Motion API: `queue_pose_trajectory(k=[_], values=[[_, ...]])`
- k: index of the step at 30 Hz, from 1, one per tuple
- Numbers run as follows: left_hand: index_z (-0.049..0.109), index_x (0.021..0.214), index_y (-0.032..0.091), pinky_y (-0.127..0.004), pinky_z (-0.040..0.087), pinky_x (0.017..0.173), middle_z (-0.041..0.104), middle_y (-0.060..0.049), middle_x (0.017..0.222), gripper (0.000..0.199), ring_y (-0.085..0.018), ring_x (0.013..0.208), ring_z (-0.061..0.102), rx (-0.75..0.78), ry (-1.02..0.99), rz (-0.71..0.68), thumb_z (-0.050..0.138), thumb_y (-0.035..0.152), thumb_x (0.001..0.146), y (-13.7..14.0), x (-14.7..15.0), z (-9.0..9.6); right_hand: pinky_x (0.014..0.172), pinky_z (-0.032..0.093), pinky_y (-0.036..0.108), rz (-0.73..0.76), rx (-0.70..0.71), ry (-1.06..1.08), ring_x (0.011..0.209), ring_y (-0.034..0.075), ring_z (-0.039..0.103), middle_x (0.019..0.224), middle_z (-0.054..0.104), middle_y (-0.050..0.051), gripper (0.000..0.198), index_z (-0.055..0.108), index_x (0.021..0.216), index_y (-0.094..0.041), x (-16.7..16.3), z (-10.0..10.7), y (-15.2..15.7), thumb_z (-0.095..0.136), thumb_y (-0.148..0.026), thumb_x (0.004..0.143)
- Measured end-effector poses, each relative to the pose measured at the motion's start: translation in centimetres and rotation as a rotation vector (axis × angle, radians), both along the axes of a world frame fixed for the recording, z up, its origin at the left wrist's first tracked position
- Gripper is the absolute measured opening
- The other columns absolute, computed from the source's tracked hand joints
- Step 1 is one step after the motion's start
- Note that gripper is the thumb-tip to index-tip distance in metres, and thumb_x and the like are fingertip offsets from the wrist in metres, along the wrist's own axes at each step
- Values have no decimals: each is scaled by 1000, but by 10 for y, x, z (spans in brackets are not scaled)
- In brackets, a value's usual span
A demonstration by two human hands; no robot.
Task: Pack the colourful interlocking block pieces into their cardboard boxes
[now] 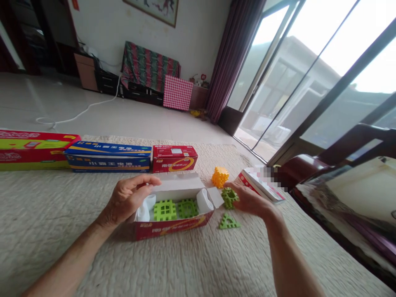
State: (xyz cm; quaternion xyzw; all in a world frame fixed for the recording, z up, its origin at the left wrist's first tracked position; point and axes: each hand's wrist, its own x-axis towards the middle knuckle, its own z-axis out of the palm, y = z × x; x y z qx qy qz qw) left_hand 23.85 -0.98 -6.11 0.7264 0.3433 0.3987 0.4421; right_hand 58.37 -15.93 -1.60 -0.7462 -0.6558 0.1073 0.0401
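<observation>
An opened red cardboard box (173, 231) stands on the quilted cover, its white lid flap raised at the back. Inside lie two flat green lattice building blocks (165, 210), with white rolled padding (204, 200) at either end. My left hand (128, 198) is at the box's left back corner, thumb and fingers curled together around the flap's edge. To the right of the box, my right hand (249, 200) has its fingers around a green building block (229, 197), partly hidden by them. A triangular green block (229, 222) lies just in front, and an orange cube of interlocking pieces (220, 177) sits behind.
Behind the box stand a closed red box (175, 159), a blue box (108, 157) and a red-and-green box (34, 150) in a row. A white-and-red booklet or flat box (261, 185) lies at the right, near a dark wooden chair (312, 165).
</observation>
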Motion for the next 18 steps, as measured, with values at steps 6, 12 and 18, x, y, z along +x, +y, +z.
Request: queue_pose_trajectory(k=[6, 12, 18], values=[[74, 87, 18, -19, 41, 52, 71, -1, 75, 24, -11, 60, 56, -3, -23, 3, 58, 33, 78, -3, 2, 6, 105, 45, 43, 33, 11, -38, 117, 26, 59, 124, 64, 11, 58, 60, 117, -20, 2, -6, 4, 46, 0, 64], [74, 85, 19, -19, 43, 53, 71, -1, 76, 23, -12, 61, 58, 21, -23, 9, 58, 33, 77, -4, 2, 8, 104, 46, 42, 60, 13, -24, 116, 25, 60, 125, 64, 9, 57, 60, 118, -23, 2, -8, 3, 51, -5, 65], [74, 86, 20, -19, 44, 55, 73, -1, 80, 22, -13, 65, 60, 6, -26, 11, 59, 33, 77, -4, 2, 7, 102, 46, 42, 34, -20, -17, 113, 27, 62, 122, 66, 12, 53, 60, 119, -20, -6, 3, 1, 59, -16, 66]])
